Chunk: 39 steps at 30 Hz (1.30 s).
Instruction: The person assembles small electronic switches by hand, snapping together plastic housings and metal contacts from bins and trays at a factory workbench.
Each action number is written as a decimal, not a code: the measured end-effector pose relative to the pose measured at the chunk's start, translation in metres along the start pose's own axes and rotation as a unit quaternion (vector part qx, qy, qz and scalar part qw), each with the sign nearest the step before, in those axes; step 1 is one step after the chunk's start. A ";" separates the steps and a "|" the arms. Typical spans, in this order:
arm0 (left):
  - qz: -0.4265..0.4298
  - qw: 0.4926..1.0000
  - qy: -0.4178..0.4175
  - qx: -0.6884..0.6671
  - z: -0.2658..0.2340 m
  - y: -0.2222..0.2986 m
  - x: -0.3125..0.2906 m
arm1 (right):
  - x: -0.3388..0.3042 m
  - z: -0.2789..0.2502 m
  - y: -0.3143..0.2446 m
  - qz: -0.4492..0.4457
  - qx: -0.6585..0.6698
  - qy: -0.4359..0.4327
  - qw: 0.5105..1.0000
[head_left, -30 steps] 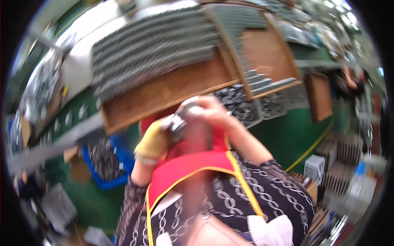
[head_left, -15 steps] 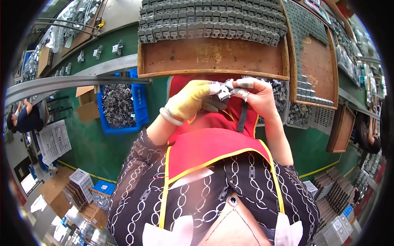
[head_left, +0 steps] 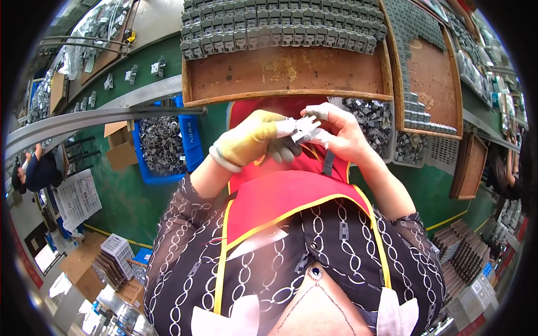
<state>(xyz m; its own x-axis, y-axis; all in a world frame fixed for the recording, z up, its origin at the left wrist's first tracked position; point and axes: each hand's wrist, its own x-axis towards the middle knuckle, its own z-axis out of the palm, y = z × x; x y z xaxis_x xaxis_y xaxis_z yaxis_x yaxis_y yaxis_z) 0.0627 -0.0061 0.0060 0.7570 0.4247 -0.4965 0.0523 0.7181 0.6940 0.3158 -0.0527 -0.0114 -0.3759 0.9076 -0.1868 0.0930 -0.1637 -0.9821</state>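
Note:
Between my hands, just below the front edge of the wooden tray (head_left: 280, 78), is a small grey and silver metal part (head_left: 305, 130). My left hand (head_left: 252, 137), in a yellow glove with a grey finger area and a white-wrapped fingertip, grips the part from its left side. My right hand (head_left: 339, 131) is bare apart from white tape on its fingers; its thumb and fingers close on the part from the right. Fine details of the part are too small to make out.
Rows of grey parts (head_left: 280, 33) fill the far side of the tray. A second wooden tray (head_left: 431, 78) with similar parts stands at right. Loose metal pieces lie in a blue bin (head_left: 191, 140) at left and in a pale bin (head_left: 370, 120). A metal rail (head_left: 112, 115) runs at left.
The metal part has been turned in my fingers and sits slightly lower. My right hand has shifted a little left and down, its fingers bent differently around the part.

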 end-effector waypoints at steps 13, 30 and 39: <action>0.088 0.988 0.130 0.004 0.010 0.001 0.021 | 0.004 0.031 -0.022 -0.102 -0.072 0.107 0.986; 0.274 0.641 0.609 0.378 -0.131 0.069 -0.059 | 0.054 -0.182 0.019 -0.114 -0.470 0.347 0.804; 0.163 0.545 0.548 0.614 -0.241 0.046 -0.029 | 0.030 -0.195 -0.008 -0.197 -0.493 0.426 0.732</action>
<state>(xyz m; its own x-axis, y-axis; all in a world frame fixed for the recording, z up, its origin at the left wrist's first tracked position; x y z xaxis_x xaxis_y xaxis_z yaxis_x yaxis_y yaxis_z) -0.1137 0.1477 -0.0728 0.0491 0.9764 0.2104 0.9367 -0.1181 0.3295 0.4836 0.0510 -0.0049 0.1199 0.7898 0.6016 0.9110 0.1533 -0.3828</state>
